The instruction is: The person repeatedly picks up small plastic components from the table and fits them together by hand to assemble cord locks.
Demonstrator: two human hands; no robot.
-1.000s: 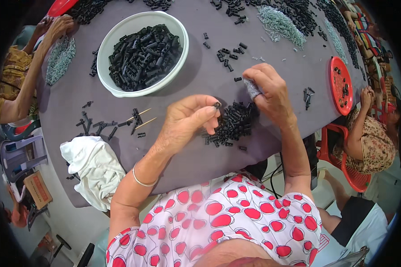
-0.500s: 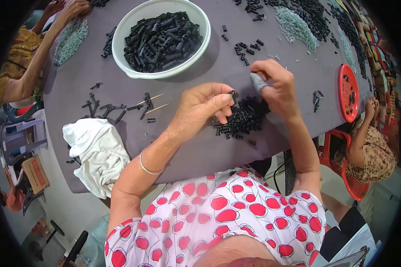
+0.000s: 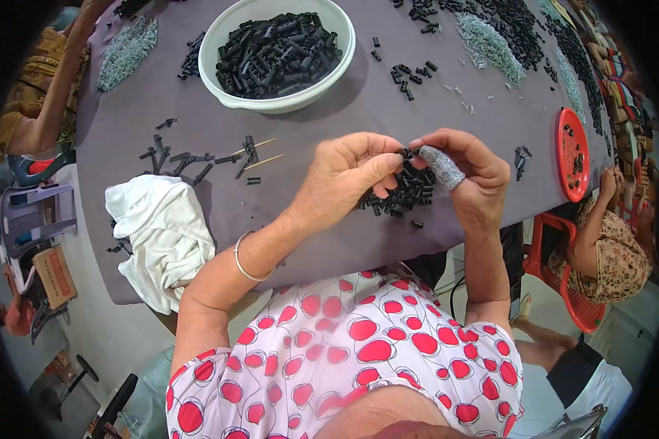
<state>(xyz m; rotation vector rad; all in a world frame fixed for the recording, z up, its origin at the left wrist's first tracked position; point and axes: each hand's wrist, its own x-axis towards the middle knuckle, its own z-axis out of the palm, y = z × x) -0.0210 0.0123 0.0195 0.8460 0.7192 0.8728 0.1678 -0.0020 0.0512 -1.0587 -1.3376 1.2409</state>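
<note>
My left hand (image 3: 351, 172) pinches a small black plastic part (image 3: 408, 154) between thumb and forefinger. Against its other side, my right hand (image 3: 479, 175) closes its fingertips on the same part. A grey fabric wrap (image 3: 442, 167) covers one digit of the right hand, seemingly the thumb. Below both hands lies a pile of small black parts (image 3: 399, 199), partly hidden by them. Whether anything else tiny sits between the fingertips is too small to tell.
A pale bowl (image 3: 214, 86) of black tubes stands beyond my hands. Left are scattered black pieces (image 3: 190, 161), two thin sticks (image 3: 265, 161) and a white cloth (image 3: 157, 234). Rightward are a red tray (image 3: 566, 179) and small metal pieces (image 3: 490, 47). Other people sit on both sides.
My right hand has come left and down from above the pile, meeting the left hand at the black part. The left hand has shifted slightly right.
</note>
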